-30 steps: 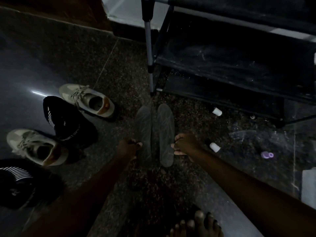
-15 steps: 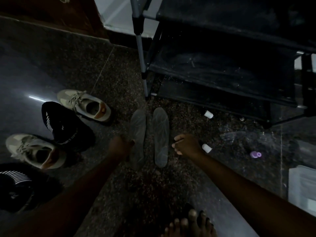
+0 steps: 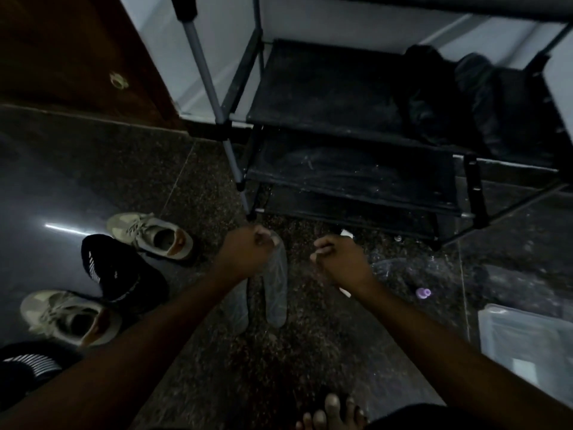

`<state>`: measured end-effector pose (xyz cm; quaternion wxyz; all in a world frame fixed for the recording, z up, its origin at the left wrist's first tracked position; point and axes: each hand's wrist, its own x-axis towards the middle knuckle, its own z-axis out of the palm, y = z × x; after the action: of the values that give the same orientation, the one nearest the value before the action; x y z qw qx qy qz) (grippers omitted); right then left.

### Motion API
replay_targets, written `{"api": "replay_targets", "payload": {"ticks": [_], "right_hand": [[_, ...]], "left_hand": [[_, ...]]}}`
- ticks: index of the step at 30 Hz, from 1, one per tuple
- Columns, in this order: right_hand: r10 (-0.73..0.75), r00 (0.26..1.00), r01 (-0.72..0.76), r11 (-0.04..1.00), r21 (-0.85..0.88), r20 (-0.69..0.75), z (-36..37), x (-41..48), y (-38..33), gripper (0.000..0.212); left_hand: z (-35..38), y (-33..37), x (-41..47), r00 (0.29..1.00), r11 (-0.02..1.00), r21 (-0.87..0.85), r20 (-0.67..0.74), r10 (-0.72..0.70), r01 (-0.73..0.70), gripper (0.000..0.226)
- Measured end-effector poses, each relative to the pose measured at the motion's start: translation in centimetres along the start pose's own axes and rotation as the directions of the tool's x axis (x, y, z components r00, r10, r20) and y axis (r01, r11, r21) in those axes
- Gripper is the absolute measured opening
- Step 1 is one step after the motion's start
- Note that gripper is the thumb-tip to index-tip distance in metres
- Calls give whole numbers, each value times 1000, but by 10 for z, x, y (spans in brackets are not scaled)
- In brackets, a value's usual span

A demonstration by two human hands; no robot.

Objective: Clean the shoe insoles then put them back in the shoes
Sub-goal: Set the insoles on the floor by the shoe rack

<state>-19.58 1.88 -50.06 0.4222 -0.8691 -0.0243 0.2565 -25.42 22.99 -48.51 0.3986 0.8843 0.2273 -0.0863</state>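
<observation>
**Head view.** Lighting is low and the frame is motion-blurred, so fine detail is unreliable.

Hidden, cut off or unclear:
- Insole A [image 3: 276, 290] is exposed along most of its length. Its far end is covered by the left hand [image 3: 248, 252], whose fingers are curled round that end.
- Insole B [image 3: 237, 308] shows only its near end. The rest lies behind the left forearm, and whether the left hand also grips it cannot be told.
- Whether either insole rests on the floor [image 3: 310, 352] or is raised off it cannot be told.
- The right hand [image 3: 338, 262] is apart from insole A, with its fingers curled inward. Whether it encloses anything cannot be told.
- A white cap [image 3: 345, 233] is partly hidden behind the right hand.
- The far shoe [image 3: 152, 237] and near shoe [image 3: 71, 318], both beige, stand left of the insoles and well apart from them. A black striped item [image 3: 121, 271] lies between the two shoes.
- The shoe rack [image 3: 341, 119] is cut off at the top and right. A dark bundle [image 3: 449, 97] on its shelf cannot be identified.

Changes against the frame half a second earlier:
- The left hand has moved from the near part of insole B to the far end of insole A.
- The right hand, previously just beside insole A, now stands clear of it.
- The view has tilted upward, bringing the dark bundle into sight.
</observation>
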Motion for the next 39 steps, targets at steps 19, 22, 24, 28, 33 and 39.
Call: {"api": "replay_targets", "payload": {"ticks": [19, 22, 24, 28, 33, 39], "right_hand": [[-265, 890, 264, 963, -55, -372, -192, -50, -80, 21], [-269, 856, 249, 963, -106, -442, -223, -39, -85, 23], [-280, 836, 236, 960, -152, -473, -242, -27, -87, 25], [-214, 823, 117, 970, -211, -526, -274, 12, -83, 27], [-128, 816, -54, 954, -295, -563, -297, 57, -76, 36], [71, 833, -197, 965, -175, -548, -313, 83, -71, 38]], "left_hand": [[-26, 222, 9, 896, 895, -39, -57, 441, -444, 19], [-16, 254, 25, 896, 896, -34, -57, 441, -443, 19], [-7, 272, 39, 893, 895, 1, -57, 446, -447, 20], [5, 300, 71, 925, 922, 102, -36, 379, -374, 29], [22, 328, 103, 974, 967, 130, -22, 226, -221, 37], [43, 351, 120, 1000, 969, -245, 14, -14, 17, 37]]}}
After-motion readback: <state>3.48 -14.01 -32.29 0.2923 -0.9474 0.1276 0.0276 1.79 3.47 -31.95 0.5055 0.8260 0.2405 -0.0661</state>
